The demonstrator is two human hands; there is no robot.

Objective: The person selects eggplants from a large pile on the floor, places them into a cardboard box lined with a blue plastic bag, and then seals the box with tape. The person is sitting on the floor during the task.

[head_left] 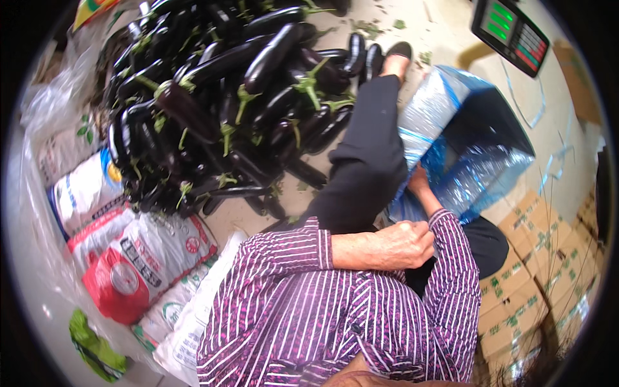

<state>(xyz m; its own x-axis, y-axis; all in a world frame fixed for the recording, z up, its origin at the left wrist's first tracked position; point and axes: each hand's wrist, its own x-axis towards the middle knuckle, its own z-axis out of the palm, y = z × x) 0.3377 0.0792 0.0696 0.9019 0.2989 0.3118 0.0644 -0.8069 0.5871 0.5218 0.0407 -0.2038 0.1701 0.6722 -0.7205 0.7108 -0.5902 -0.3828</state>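
Observation:
My left hand [414, 245] is closed in a fist in front of my body, with its knuckles against my right sleeve [449, 238]. What the fist holds, if anything, is hidden. Just beyond it, my right hand [420, 182] reaches to the near left side of a blue plastic liner bag [496, 171]. The right fingers are mostly out of sight at the plastic. The liner is spread in and over a box-like container whose dark inside [487, 122] shows. A large heap of dark purple eggplants [258, 116] with green stems lies to the left of my outstretched leg.
A digital scale display [512, 35] with green digits stands at the upper right. Flattened cardboard [516, 309] covers the floor at the lower right. Filled plastic sacks [145, 258] line the left side, with a green bag [97, 345] below. Leaf scraps [371, 27] lie beyond my foot.

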